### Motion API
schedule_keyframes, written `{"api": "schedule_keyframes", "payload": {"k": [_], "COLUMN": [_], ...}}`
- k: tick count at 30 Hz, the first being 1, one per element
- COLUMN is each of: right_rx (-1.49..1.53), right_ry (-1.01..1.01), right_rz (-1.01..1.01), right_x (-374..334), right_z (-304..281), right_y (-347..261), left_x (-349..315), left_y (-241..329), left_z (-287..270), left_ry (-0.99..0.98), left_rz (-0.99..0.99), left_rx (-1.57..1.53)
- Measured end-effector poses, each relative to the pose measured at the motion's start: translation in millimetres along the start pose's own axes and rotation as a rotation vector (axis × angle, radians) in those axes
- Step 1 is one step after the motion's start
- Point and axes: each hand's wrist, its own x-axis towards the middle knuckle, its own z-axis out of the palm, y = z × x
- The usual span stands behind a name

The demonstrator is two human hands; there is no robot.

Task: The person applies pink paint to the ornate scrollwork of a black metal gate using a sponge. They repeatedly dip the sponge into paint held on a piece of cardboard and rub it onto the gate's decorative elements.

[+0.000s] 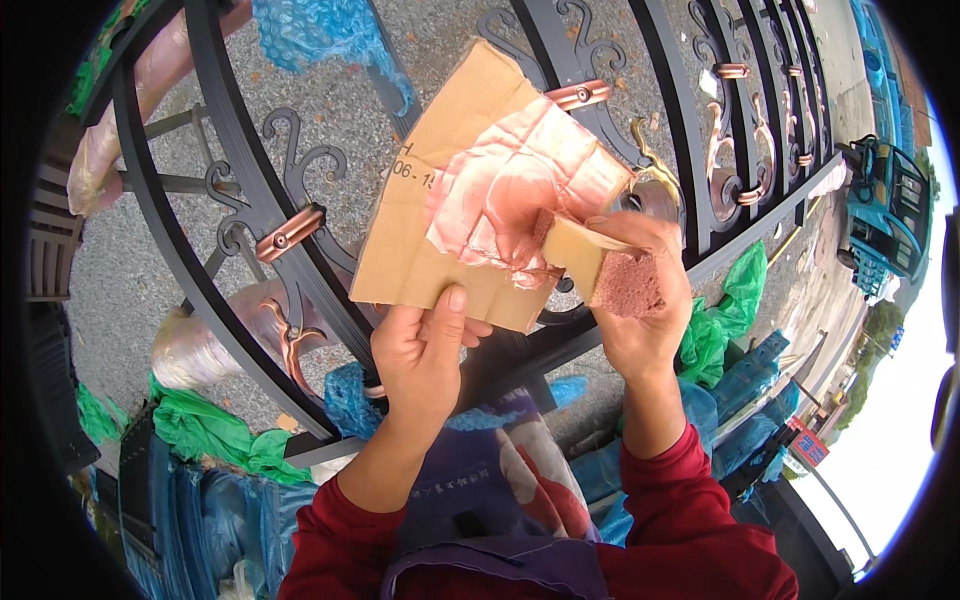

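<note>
My left hand [425, 350] pinches the lower edge of a torn piece of brown cardboard [410, 235], thumb on top. A coppery pink, wet-looking smear of paint [500, 190] covers much of the cardboard's face. In my right hand [650, 290] is a sponge [585, 258], pale yellow in the middle with copper-stained ends. One stained end meets the paint, or is very close to it. Beneath the cardboard stands a black metal fence panel [330, 290] with scrolls and copper-coloured collars [290, 233]. The cardboard hides part of the panel.
Green plastic wrap [210, 425] and blue bubble wrap [320, 35] lie around the panel. Plastic-wrapped rolls [225, 335] sit under its left side. Blue-wrapped bundles [225, 520] are at the lower left. A blue-green vehicle [885, 210] stands at the far right on the paved ground.
</note>
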Motion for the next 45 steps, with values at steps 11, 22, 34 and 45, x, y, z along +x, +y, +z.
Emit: {"api": "schedule_keyframes", "payload": {"k": [11, 22, 34, 45], "right_rx": [-0.18, -0.091, -0.193, -0.258], "right_ry": [-0.056, -0.128, -0.08, -0.013], "right_rz": [-0.069, 0.042, -0.036, -0.048], "right_x": [-2, 25, 23, 11], "right_z": [-9, -78, -48, -44], "right_y": [1, 56, 104, 113], "left_x": [-8, 2, 3, 2], "left_y": [-2, -7, -25, -23], "left_z": [9, -10, -13, -3], "left_ry": [-0.002, 0.187, 0.2, 0.173], "left_rz": [0.026, 0.105, 0.111, 0.097], "left_rx": [0.071, 0.064, -0.042, -0.08]}}
